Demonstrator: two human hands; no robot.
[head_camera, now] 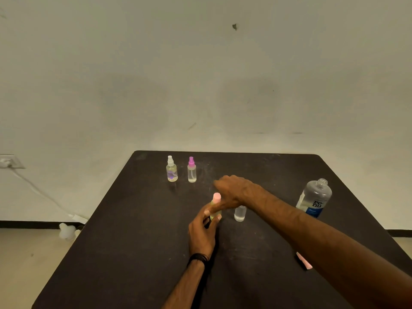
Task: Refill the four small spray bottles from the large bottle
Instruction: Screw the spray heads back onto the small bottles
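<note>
Now the left hand (204,228) pinches the pink-capped bottle (215,207), and the right hand (231,192) holds its top, probably screwing it. Next, the open small bottle (240,213), just under the right wrist, needs its sprayer.

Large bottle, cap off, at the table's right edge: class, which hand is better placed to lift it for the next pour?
The right hand: its arm passes close beside the large bottle. The left hand grips the pink-capped bottle.
</note>
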